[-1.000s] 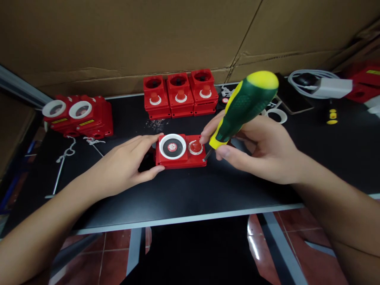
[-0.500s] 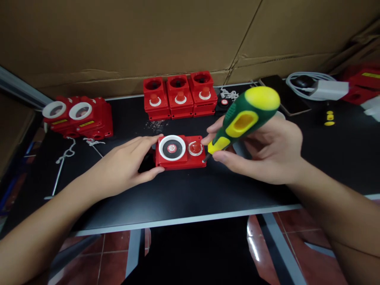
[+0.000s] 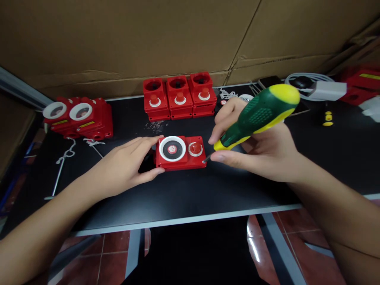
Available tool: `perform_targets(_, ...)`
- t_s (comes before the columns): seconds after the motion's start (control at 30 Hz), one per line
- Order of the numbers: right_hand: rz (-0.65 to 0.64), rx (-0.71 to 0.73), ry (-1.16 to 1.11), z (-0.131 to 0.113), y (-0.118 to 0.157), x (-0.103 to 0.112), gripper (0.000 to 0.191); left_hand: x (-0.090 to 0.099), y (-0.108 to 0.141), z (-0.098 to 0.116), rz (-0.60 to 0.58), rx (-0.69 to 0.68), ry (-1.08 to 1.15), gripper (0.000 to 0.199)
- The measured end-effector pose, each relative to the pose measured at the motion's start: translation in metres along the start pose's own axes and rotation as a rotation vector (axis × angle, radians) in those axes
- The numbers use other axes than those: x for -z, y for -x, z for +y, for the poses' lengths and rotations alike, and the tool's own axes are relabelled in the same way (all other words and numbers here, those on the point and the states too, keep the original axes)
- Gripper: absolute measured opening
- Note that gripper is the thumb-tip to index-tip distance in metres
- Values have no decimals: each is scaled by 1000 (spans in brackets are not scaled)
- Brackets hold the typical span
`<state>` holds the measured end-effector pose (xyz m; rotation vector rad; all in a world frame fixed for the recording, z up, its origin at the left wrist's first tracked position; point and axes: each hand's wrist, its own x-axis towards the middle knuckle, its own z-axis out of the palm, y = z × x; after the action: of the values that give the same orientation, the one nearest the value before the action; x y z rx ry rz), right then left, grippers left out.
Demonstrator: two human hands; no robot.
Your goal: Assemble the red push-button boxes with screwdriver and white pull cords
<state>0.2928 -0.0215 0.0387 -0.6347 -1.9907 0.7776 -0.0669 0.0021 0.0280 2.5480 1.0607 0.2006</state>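
A red box (image 3: 181, 163) with a white-ringed dial and a red button lies flat on the black table. My left hand (image 3: 127, 164) grips the box's left end, thumb at the front edge and fingers at the back. In my right hand (image 3: 261, 146) is a screwdriver (image 3: 258, 114) with a green and yellow handle, held at a slant. Its tip meets the front right corner of the box, at a screw spot. The right fingers close around the lower part of the handle.
Behind stand three red boxes (image 3: 179, 99) with buttons. At left are two red units (image 3: 92, 118) with white rings, with string and a thin rod (image 3: 58, 174) before them. White cable with an adapter (image 3: 328, 90), a dark phone (image 3: 268, 82) and a small yellow-black item (image 3: 328, 118) lie at right.
The screwdriver handle has turned and leans further right, and my right fingers have shifted on it. Its tip stays at the same corner. My left hand and the box have hardly moved.
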Motion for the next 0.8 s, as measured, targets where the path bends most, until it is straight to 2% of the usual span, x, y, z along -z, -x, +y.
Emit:
perform_targets(0.07, 31, -10, -4, 2, 0, -2, 22, 0, 0, 0, -5, 0, -2, 85)
perform_targets(0.13, 114, -20, -52, 2, 2, -5, 26, -1, 0, -1, -5, 1, -3, 84)
perform_targets(0.2, 164, -118, -135, -4, 4, -8, 34, -2, 0, -2, -2, 4, 1, 84)
perform_targets(0.27, 156, -276, -226, -12, 6, -9, 38, -2, 0, -2, -1, 4, 8, 84)
perform_targets(0.33, 129, -367, -288, -20, 6, -9, 34, -2, -1, -2, 0, 5, 16, 83)
perform_targets(0.5, 31, -281, -241, -21, 4, -5, 33, -1, -1, 1, -1, 21, 16, 83)
perform_targets(0.7, -2, -187, -8, -1, 2, 4, 28, -2, -2, 1, -3, 39, 13, 92)
perform_targets(0.8, 37, -162, 56, 2, 3, 4, 30, -3, -1, 0, 9, 34, 5, 98)
